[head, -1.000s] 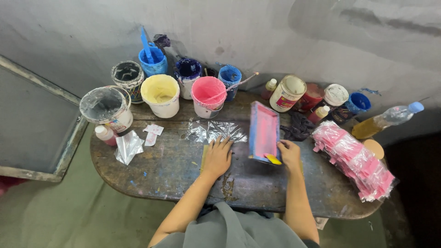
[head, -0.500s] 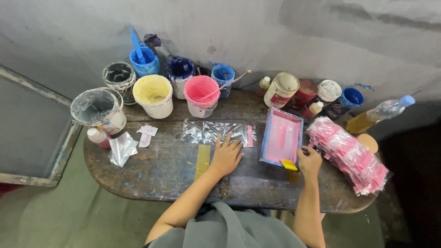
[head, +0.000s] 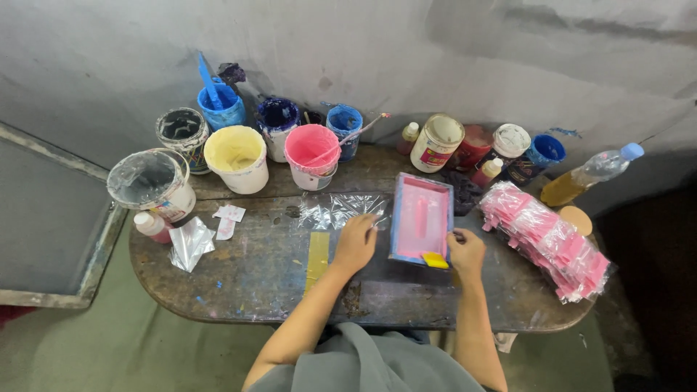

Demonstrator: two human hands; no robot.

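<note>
A small blue-framed printing screen (head: 421, 218) smeared with pink ink lies flat on the dark wooden table (head: 247, 287). My right hand (head: 466, 252) grips its near right corner, beside a yellow scraper (head: 435, 260) resting on the frame's near edge. My left hand (head: 356, 243) lies flat, fingers spread, on a clear plastic sheet (head: 335, 211) right against the frame's left side. A yellow strip (head: 317, 254) lies just left of that hand.
Paint tubs line the back: pink (head: 312, 154), cream (head: 235, 157), blue (head: 221, 106), and a film-covered one (head: 149, 181). A pile of pink packets (head: 553, 243) sits at the right, with a plastic bottle (head: 597, 170) behind it. A large grey frame (head: 51, 239) stands at the left.
The printing screen, tilted up on edge a second ago, has been lowered flat onto the table. My left hand slid right to the frame's edge; my right hand stayed on the frame.
</note>
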